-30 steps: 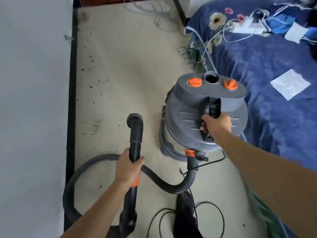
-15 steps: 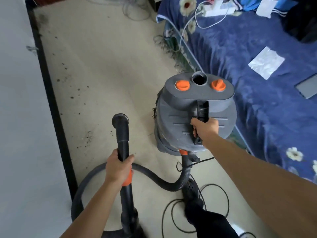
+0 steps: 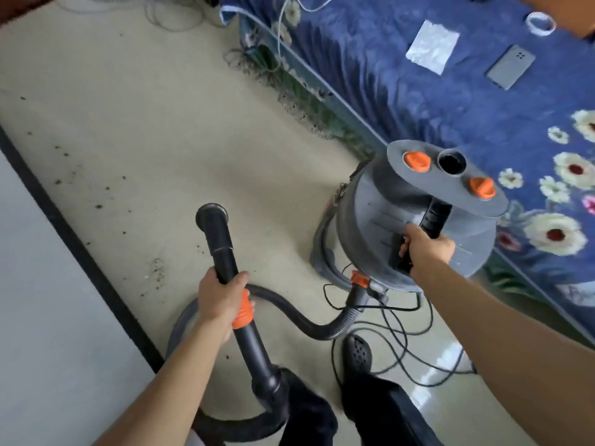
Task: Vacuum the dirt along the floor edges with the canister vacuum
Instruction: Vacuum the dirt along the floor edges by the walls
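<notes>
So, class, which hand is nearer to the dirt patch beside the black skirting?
Left. The left hand, holding the vacuum wand, is just right of the dirt patch; the right hand is farther right, on the canister handle.

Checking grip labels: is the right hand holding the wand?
No, the right hand grips the canister handle; the left hand holds the wand.

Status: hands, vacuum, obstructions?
Left hand grips black suction tube. Right hand holds grey canister vacuum by its handle. Dark dirt specks lie beside black baseboard. Black cord loops by black shoe.
</notes>
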Tool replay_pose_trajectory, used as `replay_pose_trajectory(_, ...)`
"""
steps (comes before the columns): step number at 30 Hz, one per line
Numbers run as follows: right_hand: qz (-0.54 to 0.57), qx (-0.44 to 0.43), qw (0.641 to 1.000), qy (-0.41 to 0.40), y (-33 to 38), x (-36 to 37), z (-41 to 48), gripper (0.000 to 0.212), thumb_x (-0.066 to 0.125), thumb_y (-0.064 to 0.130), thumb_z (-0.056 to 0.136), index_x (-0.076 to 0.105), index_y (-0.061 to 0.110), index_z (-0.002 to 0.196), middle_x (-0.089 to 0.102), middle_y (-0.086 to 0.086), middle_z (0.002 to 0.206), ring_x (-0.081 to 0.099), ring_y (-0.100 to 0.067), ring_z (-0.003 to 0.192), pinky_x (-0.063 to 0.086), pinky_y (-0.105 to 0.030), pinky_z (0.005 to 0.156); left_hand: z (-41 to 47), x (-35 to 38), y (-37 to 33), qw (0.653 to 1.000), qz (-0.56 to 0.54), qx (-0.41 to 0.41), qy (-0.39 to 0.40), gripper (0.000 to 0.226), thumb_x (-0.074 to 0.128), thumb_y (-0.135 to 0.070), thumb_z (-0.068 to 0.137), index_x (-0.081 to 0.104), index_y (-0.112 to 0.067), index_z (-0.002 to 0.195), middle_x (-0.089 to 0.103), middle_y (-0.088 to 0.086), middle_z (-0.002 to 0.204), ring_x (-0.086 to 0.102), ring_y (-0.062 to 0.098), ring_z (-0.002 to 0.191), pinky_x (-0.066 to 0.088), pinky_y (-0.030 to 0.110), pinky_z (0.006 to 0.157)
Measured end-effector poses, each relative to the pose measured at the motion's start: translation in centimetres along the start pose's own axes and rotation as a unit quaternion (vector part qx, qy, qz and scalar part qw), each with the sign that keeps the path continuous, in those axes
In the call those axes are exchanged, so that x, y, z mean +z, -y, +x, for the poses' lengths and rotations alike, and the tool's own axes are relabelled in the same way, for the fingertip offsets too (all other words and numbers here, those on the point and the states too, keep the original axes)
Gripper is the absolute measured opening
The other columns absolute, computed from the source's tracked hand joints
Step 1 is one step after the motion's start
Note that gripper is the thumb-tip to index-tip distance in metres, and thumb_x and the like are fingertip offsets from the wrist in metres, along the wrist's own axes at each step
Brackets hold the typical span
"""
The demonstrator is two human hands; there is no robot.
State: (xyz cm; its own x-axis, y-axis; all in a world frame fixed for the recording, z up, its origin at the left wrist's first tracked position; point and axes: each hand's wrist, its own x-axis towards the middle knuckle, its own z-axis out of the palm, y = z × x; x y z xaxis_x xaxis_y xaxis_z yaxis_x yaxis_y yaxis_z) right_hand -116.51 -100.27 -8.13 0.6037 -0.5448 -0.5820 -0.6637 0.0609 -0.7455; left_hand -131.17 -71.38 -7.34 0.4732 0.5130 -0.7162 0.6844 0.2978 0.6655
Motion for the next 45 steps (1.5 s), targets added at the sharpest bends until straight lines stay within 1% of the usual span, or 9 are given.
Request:
replay_pose_trajectory(15, 0.120, 0.090, 0.979, -0.136, -4.1, -11.6, 0.6, 0.014, 0.067, 0.011, 0.076, 0.055, 0.009, 0.080, 0.055, -0.006, 0.058, 0.046, -0.015, 0.037, 0.041, -0.024, 0.043, -1.0, 8.8, -0.3, 0.976, 0.196, 0.066, 0.073, 0.013, 0.063, -0.006, 0.081, 0.051, -0.008, 0.085, 0.052, 0.013, 0.057, 0.050, 0.026, 0.041, 0.050, 0.037, 0.050)
replay_pose_trajectory(20, 0.079, 0.091, 0.981, -0.154, -4.8, -13.3, 0.8, 0.012, 0.067, 0.016, 0.076, 0.058, 0.010, 0.081, 0.061, -0.006, 0.063, 0.053, -0.014, 0.042, 0.049, -0.027, 0.049, -1.3, 9.3, -1.0, 0.961, 0.248, 0.097, 0.080, 0.012, 0.063, -0.009, 0.077, 0.053, -0.008, 0.084, 0.053, 0.012, 0.061, 0.050, 0.023, 0.040, 0.045, 0.030, 0.046)
replay_pose_trajectory(23, -0.034, 0.066, 0.981, -0.179, -5.1, -13.3, 0.4, 0.030, 0.067, 0.026, 0.080, 0.058, 0.007, 0.102, 0.066, -0.008, 0.084, 0.062, -0.024, 0.070, 0.054, -0.037, 0.072, -1.7, 8.4, -1.8, 0.958, 0.250, 0.127, 0.053, 0.016, 0.067, -0.017, 0.073, 0.054, -0.013, 0.081, 0.059, 0.012, 0.065, 0.056, 0.029, 0.048, 0.050, 0.038, 0.051)
replay_pose_trajectory(29, -0.264, -0.031, 0.956, -0.126, -7.6, -12.3, -5.7, 0.080, 0.069, 0.028, 0.082, 0.027, 0.013, 0.148, 0.033, -0.016, 0.150, 0.031, -0.037, 0.137, 0.034, -0.053, 0.110, -3.6, 2.8, -5.6, 0.974, 0.148, 0.161, -0.050, 0.020, 0.070, -0.032, 0.081, 0.059, -0.016, 0.079, 0.060, 0.009, 0.064, 0.059, 0.024, 0.051, 0.058, 0.045, 0.061)
replay_pose_trajectory(33, -0.451, -0.199, 0.868, 0.062, -11.0, -10.2, -12.5, 0.073, 0.068, 0.030, 0.083, 0.035, 0.022, 0.148, 0.019, -0.008, 0.161, 0.013, -0.027, 0.148, 0.020, -0.046, 0.117, -4.7, -3.3, -7.9, 0.985, 0.026, 0.131, -0.111, 0.017, 0.068, -0.030, 0.088, 0.058, -0.018, 0.081, 0.057, 0.012, 0.067, 0.055, 0.024, 0.054, 0.053, 0.036, 0.057)
replay_pose_trajectory(37, -0.595, -0.241, 0.695, 0.325, -14.1, -6.3, -15.3, 0.072, 0.062, 0.038, 0.081, 0.034, 0.028, 0.146, 0.031, 0.001, 0.152, 0.018, -0.021, 0.145, 0.027, -0.038, 0.114, -7.0, -9.5, -8.5, 0.980, -0.135, 0.079, -0.127, 0.020, 0.068, -0.027, 0.088, 0.055, -0.013, 0.088, 0.051, 0.010, 0.059, 0.049, 0.021, 0.044, 0.047, 0.029, 0.047)
replay_pose_trajectory(42, -0.629, -0.314, 0.478, 0.526, -16.7, -1.8, -19.4, 0.096, 0.072, 0.038, 0.077, 0.013, 0.035, 0.153, 0.018, 0.003, 0.159, 0.015, -0.020, 0.147, 0.027, -0.039, 0.115, -11.7, -15.8, -10.5, 0.968, -0.204, 0.073, -0.127, 0.020, 0.064, -0.033, 0.090, 0.054, -0.017, 0.090, 0.052, 0.006, 0.060, 0.049, 0.020, 0.044, 0.047, 0.027, 0.051)
replay_pose_trajectory(43, -0.611, -0.302, 0.460, 0.569, -17.4, -1.4, -20.7, 0.101, 0.075, 0.039, 0.074, 0.012, 0.034, 0.153, 0.018, 0.004, 0.158, 0.018, -0.020, 0.146, 0.027, -0.039, 0.115, -12.7, -16.9, -11.2, 0.966, -0.206, 0.085, -0.129, 0.020, 0.064, -0.035, 0.090, 0.055, -0.017, 0.092, 0.053, 0.005, 0.060, 0.050, 0.019, 0.045, 0.048, 0.027, 0.052)
replay_pose_trajectory(45, -0.539, -0.218, 0.516, 0.629, -18.6, -1.0, -23.7, 0.103, 0.081, 0.048, 0.064, 0.024, 0.035, 0.149, 0.031, 0.008, 0.150, 0.033, -0.017, 0.138, 0.033, -0.037, 0.111, -14.6, -18.9, -12.4, 0.965, -0.201, 0.114, -0.122, 0.022, 0.063, -0.037, 0.090, 0.056, -0.017, 0.095, 0.054, 0.005, 0.062, 0.051, 0.019, 0.048, 0.049, 0.028, 0.054)
